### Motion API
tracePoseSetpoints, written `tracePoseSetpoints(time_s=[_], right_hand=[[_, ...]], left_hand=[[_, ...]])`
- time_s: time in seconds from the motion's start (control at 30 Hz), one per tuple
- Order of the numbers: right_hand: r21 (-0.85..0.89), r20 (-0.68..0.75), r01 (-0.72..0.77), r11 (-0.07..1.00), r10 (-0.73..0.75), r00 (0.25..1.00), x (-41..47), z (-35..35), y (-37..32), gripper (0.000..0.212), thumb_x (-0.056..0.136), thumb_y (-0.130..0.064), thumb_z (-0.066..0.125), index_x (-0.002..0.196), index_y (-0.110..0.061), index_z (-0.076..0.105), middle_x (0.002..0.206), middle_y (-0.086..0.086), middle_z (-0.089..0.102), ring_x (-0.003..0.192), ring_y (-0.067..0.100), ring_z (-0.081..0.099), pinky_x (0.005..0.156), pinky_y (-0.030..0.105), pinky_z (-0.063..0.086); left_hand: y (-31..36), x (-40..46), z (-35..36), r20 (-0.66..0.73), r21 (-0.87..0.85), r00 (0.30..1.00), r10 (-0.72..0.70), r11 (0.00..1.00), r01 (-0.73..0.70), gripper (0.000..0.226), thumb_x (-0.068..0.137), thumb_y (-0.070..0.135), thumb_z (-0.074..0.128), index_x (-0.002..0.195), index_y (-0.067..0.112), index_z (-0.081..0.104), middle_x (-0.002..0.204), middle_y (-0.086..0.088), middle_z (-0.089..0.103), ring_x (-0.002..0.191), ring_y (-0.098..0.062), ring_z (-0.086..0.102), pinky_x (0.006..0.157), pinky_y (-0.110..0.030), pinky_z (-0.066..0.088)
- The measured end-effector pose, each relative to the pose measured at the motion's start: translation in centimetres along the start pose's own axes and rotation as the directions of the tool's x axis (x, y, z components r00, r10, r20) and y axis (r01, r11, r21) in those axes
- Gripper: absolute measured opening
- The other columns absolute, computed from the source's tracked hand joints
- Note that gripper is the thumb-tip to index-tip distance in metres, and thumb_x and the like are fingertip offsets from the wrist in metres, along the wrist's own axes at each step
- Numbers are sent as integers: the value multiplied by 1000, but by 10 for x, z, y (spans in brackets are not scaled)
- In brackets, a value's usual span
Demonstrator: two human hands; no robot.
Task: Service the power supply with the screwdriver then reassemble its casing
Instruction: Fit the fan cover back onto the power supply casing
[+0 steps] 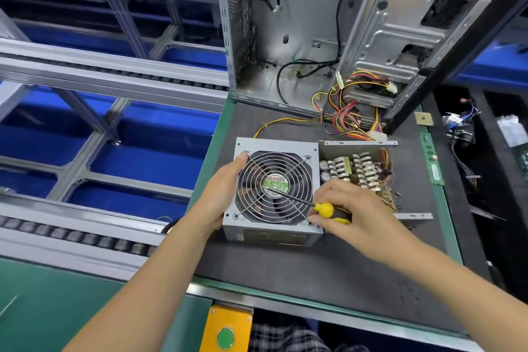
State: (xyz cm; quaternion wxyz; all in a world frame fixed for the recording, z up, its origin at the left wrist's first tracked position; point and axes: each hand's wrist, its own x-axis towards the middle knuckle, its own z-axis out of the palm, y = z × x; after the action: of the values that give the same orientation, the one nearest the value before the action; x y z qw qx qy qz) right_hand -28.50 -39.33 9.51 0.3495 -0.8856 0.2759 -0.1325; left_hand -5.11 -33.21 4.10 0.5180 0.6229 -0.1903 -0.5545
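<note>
The grey power supply cover (294, 146) with its round fan grille (274, 186) stands on the dark mat. Beside it on the right lies the open base with the circuit board (357, 171), full of heat sinks and capacitors. My left hand (220, 194) rests against the cover's left side, fingertips near the top-left fan screw. My right hand (357, 214) grips a yellow-handled screwdriver (324, 209). Its shaft lies across the grille, tip near the green fan hub.
An open computer case (300, 23) stands behind, with a bundle of coloured cables (348, 114) running to the power supply. A green memory stick (431, 157) lies at the mat's right edge. Conveyor rails (114, 71) run on the left. A yellow box with a green button (225, 337) sits at the front edge.
</note>
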Motion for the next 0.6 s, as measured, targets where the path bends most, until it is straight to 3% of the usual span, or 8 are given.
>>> tracePoseSetpoints(time_s=[0.17,0.3,0.43,0.6], right_hand=[[-50,18,33,998,-32,999,1,-1,-2,10,85,-22,70,80,-20,62,89,-16,54,78,9,54,66,31,46],[-173,35,108,979,-103,994,-2,0,-5,9,85,-19,70,82,-15,62,92,-11,56,70,17,55,59,38,49],[-351,89,208,913,-189,978,-7,-1,-10,10,81,-15,72,82,-15,62,94,-8,59,56,17,51,42,28,42],[-342,76,200,918,-185,980,-7,1,-10,9,82,-15,70,82,-15,62,93,-8,58,55,17,49,41,32,42]], left_hand=[[2,-3,2,4,1,1000,-11,1000,11,39,98,52,43,86,39,78,98,1,76,91,-15,73,81,-36,53],[5,-5,3,20,-18,999,-28,999,29,41,100,49,43,88,33,79,102,-3,76,94,-20,73,84,-37,53],[6,-6,3,16,-1,1000,-27,1000,27,43,100,49,43,86,31,79,100,-5,76,93,-21,73,86,-38,53],[5,-6,3,22,9,1000,-22,1000,22,44,99,50,42,84,30,79,97,-3,76,89,-19,74,76,-33,54]])
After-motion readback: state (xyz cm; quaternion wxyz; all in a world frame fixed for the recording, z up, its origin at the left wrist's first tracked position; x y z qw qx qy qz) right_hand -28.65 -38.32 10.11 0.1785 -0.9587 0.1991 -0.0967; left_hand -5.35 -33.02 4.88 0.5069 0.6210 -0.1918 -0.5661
